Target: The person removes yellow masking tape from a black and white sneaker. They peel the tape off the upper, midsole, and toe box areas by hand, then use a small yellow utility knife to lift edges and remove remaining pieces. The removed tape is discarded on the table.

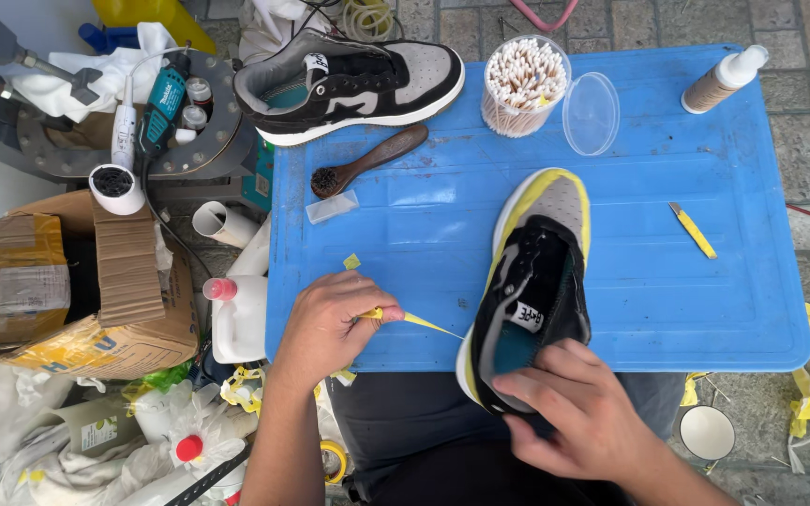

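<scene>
A black and grey sneaker (532,272) with yellow masking tape along its sole lies on the blue plastic table (667,272), heel toward me. My right hand (578,412) rests on its heel, fingers spread over the collar. My left hand (330,323) pinches a thin strip of yellow tape (424,323) that stretches from my fingers to the sneaker's sole edge. A second black, grey and white sneaker (349,84) sits at the table's far left corner.
On the table are a wooden brush (367,161), a tub of cotton swabs (522,84) with its clear lid (591,112), a spray bottle (724,80) and a yellow knife (694,230). Left: cardboard box (86,290), rotary tool (161,108), white bottles. Tape scraps on the floor.
</scene>
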